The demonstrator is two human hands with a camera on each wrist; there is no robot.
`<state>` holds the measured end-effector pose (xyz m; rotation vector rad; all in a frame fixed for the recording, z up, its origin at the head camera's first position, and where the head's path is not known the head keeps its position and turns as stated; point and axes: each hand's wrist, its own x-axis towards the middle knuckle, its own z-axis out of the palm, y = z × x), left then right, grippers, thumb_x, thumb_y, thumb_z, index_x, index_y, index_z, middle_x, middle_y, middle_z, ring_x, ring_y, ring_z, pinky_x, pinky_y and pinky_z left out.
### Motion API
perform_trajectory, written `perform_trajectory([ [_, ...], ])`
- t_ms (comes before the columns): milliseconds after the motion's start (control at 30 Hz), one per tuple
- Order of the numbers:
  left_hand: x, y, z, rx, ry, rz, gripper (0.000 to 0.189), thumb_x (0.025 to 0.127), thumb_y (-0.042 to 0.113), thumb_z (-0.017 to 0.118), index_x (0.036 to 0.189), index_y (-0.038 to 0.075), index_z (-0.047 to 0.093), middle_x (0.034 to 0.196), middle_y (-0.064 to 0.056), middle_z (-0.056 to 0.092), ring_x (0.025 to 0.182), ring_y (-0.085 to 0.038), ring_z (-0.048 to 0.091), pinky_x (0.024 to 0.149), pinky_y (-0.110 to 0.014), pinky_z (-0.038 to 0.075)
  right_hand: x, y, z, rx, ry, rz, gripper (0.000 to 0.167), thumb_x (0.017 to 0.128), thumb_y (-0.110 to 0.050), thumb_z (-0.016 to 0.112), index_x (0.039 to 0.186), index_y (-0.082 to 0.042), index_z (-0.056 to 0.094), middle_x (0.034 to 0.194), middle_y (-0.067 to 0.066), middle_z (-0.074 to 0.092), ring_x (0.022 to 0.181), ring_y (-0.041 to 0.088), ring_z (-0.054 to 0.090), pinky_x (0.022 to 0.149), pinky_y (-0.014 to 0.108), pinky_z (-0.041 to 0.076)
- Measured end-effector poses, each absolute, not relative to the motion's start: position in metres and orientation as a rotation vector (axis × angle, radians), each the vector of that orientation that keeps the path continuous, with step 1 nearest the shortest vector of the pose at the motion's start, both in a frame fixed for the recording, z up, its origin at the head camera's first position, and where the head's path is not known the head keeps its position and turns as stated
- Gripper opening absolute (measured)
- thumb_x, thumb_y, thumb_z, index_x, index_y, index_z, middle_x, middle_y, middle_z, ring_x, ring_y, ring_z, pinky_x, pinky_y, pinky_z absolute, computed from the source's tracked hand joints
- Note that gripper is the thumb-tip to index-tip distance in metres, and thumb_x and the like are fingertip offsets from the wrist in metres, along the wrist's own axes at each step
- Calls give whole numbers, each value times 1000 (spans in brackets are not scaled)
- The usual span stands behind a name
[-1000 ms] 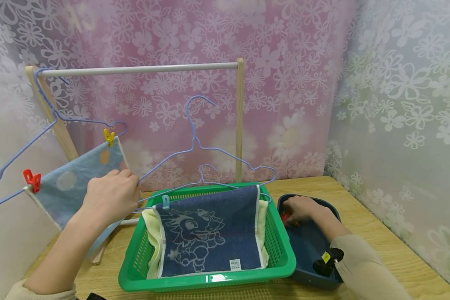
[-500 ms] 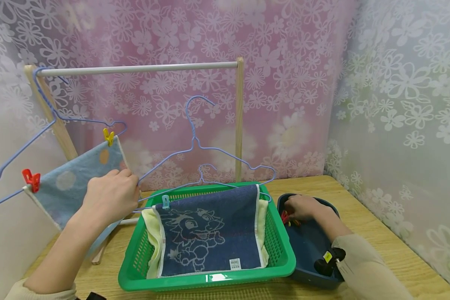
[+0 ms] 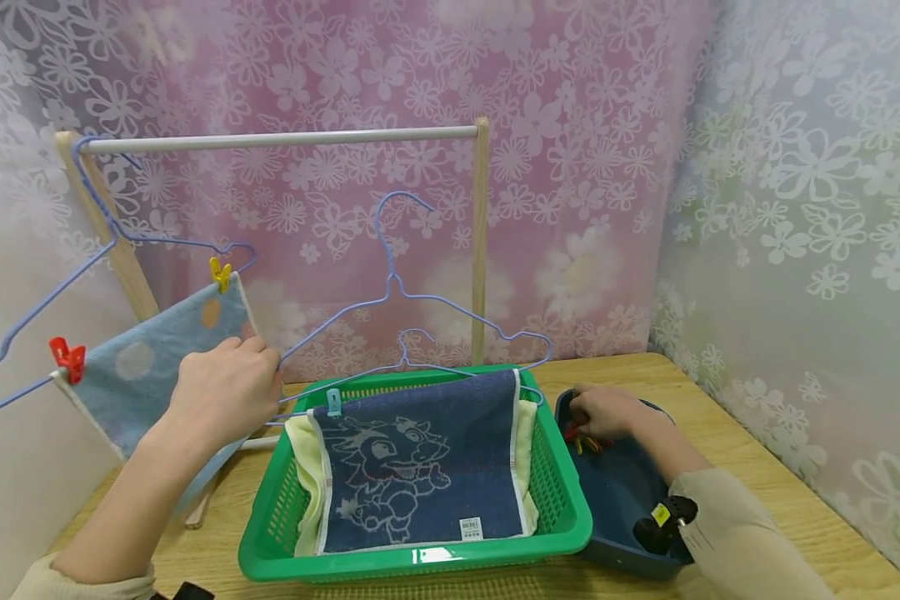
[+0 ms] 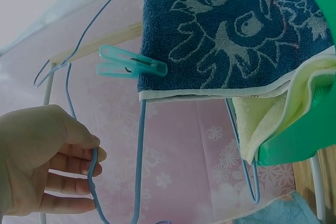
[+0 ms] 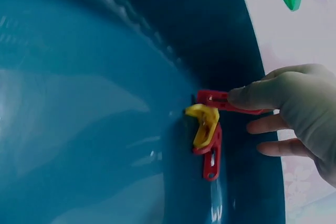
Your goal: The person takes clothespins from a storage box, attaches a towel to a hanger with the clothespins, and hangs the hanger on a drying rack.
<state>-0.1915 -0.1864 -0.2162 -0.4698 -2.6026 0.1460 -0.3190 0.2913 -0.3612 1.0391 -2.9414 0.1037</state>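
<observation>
The right hand [image 3: 607, 412] has shifted slightly in the dark tray [image 3: 615, 500], showing more of a yellow clip [image 5: 207, 129]; it appears to pinch a red clip [image 5: 212, 99], though the forefinger is hidden. The left hand [image 3: 225, 387] grips the hanger [image 4: 90, 176] carrying the navy towel [image 3: 420, 483] over the green basket [image 3: 420, 565]. With one pale-blue clip [image 3: 333, 402] visible on that towel, clipping seems unfinished. The tray's wall stands close beside the right fingers; room opens upward.

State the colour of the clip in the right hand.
Red. The clip the right hand pinches shows best in the right wrist view.
</observation>
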Motion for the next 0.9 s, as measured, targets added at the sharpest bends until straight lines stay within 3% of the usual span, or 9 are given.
perform_trajectory([
  [467, -191, -185, -215, -461, -2600, 160, 16, 83, 10, 59, 67, 9, 55, 65, 0, 46, 55, -17, 42, 41, -33, 34, -316, 279, -345, 983, -2921, 103, 17, 85, -12, 63, 74, -19, 53, 78, -5, 43, 59, 9, 39, 53, 27, 34],
  [733, -191, -185, -215, -465, -2595, 159, 15, 83, 11, 60, 68, 8, 56, 65, -1, 46, 55, -18, 42, 41, -34, 35, -317, 279, -343, 1001, -2839, 130, 5, 89, -12, 60, 85, -15, 62, 85, 0, 55, 69, 13, 53, 60, 31, 44],
  [900, -191, -185, -215, -467, -2600, 149, 15, 83, 10, 59, 68, 8, 55, 64, 0, 45, 54, -17, 40, 41, -33, 34, -315, 280, -339, 982, -2814, 187, 8, 91, -10, 56, 93, -9, 64, 91, 5, 58, 78, 21, 59, 67, 35, 47],
])
